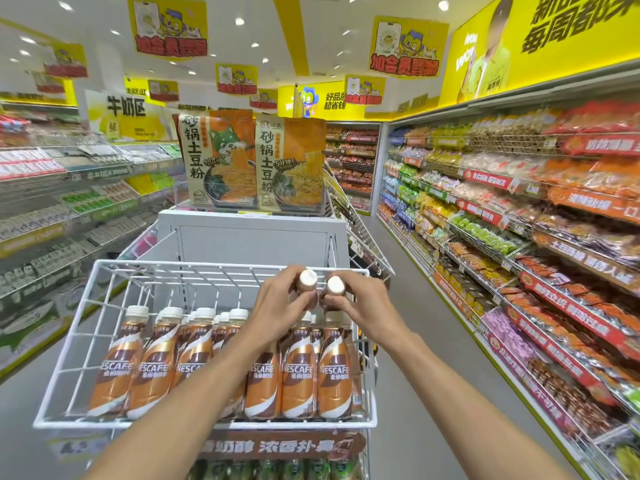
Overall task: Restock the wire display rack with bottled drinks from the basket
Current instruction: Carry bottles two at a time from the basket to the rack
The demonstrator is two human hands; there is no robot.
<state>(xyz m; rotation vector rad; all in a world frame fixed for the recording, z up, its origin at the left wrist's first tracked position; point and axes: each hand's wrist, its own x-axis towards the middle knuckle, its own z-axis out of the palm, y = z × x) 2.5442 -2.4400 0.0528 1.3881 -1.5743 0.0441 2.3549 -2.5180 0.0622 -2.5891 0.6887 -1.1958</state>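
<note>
At 9 o'clock, long grey store shelves (69, 202) of small packaged goods run down the aisle. A white wire display rack (298, 423) fills the centre of the view. Brown-and-orange Nescafé bottles with white caps (156, 368) stand upright inside it, touching one another along its front edge, with more rows behind them. The back part of the rack, toward 12 o'clock, shows bare wire.

The left hand (284, 301) reaches over the standing rows, its fingers curled around the neck of 1 coffee bottle with a pale cap (307, 279). Just beside it, toward 3 o'clock, the right hand (360, 303) grips a 2nd matching bottle (336, 285) the same way. Both held bottles are upright, close together, above the right rear of the rack.

At 12 o'clock, 2 large orange-and-beige noodle packets (256, 164) stand on a pale grey cabinet (252, 237). At 6 o'clock, a brown banner with white lettering (277, 448) hangs under the rack, above green-capped bottles (277, 470). At 3 o'clock, yellow-trimmed shelves (519, 220) hold bagged snacks.
</note>
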